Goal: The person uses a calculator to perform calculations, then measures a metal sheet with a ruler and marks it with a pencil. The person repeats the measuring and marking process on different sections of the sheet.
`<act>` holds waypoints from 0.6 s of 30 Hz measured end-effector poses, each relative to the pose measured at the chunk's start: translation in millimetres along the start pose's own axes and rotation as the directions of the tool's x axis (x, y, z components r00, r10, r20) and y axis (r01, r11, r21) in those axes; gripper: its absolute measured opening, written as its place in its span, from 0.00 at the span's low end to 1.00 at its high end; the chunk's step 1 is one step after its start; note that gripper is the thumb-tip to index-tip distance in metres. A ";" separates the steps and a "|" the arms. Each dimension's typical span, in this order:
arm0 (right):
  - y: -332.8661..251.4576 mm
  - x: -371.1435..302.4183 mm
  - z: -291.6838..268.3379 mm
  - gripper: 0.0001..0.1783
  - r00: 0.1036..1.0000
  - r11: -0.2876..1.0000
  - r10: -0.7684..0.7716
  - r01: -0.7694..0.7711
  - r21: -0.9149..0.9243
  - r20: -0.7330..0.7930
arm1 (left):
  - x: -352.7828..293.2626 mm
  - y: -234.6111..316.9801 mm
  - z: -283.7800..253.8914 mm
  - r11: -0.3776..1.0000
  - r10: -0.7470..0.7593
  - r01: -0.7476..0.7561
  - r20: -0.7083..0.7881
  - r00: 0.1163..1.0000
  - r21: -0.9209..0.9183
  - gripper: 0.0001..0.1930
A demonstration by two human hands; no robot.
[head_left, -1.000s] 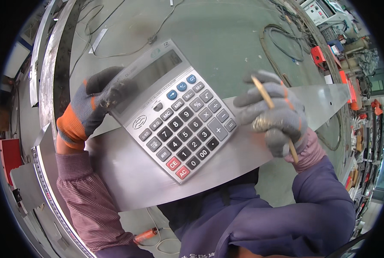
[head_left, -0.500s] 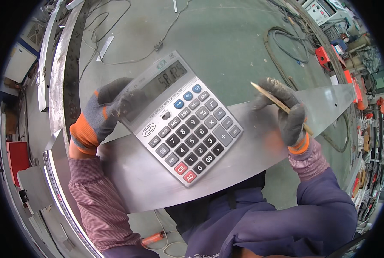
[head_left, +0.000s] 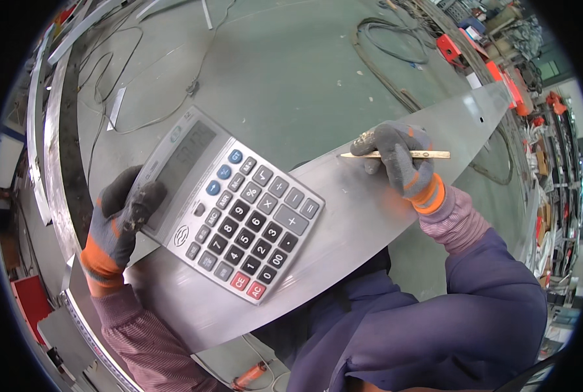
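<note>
A large silver calculator (head_left: pixel 245 222) with black, grey, blue and red keys is tilted above a long bare metal sheet (head_left: pixel 363 242). My left hand (head_left: pixel 123 219), in a grey and orange glove, grips it by the display end, thumb on top. In my right hand (head_left: pixel 402 157), gloved alike, a pale wooden pencil (head_left: pixel 428 155) is pinched between the fingers. Its dark point faces left, over the sheet's far edge; whether it touches the metal I cannot tell. The sheet slants from lower left to upper right across my lap.
Cables (head_left: pixel 193 88) trail over the green floor, and a thicker hose (head_left: pixel 370 62) lies coiled at the far right. Metal beams (head_left: pixel 61 144) run along the left, with a ruler tape (head_left: pixel 85 333) nearer me. An orange-handled tool (head_left: pixel 249 375) lies below the sheet.
The calculator and my left hand have shifted left in the view. My right hand has moved left, and the pencil has turned from slanting to nearly level. The whole view has shifted too.
</note>
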State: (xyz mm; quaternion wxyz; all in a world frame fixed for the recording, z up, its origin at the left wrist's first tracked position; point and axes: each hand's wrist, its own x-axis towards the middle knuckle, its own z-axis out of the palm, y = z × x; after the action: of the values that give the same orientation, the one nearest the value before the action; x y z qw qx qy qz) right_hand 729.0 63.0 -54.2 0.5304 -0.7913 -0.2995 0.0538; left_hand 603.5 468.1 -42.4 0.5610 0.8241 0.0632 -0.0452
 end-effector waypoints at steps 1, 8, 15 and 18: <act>-5.2 -0.7 -0.5 0.18 0.998 0.997 0.068 -0.068 0.043 0.004 | 0.6 1.3 -0.3 1.000 -0.007 0.007 0.005 1.000 0.020 0.34; 3.2 -5.0 0.2 0.16 0.995 0.994 -0.093 0.095 0.058 -0.032 | 0.2 -0.2 2.5 0.999 0.001 0.000 -0.025 1.000 0.050 0.36; 6.5 -5.7 -5.6 0.14 0.993 0.993 -0.115 0.115 -0.022 -0.008 | -1.4 -1.1 0.3 1.000 -0.022 0.022 -0.008 1.000 0.017 0.41; 4.9 -7.1 -7.1 0.14 0.996 0.995 -0.078 0.081 0.051 -0.042 | -0.2 -0.3 -1.9 0.999 -0.046 0.046 -0.004 0.999 0.020 0.42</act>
State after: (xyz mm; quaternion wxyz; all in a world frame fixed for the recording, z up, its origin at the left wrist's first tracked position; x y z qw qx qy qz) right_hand 728.1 52.2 -57.1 0.5588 -0.7653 -0.3185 0.0245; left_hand 603.3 469.9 -42.0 0.5513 0.8282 0.0828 -0.0575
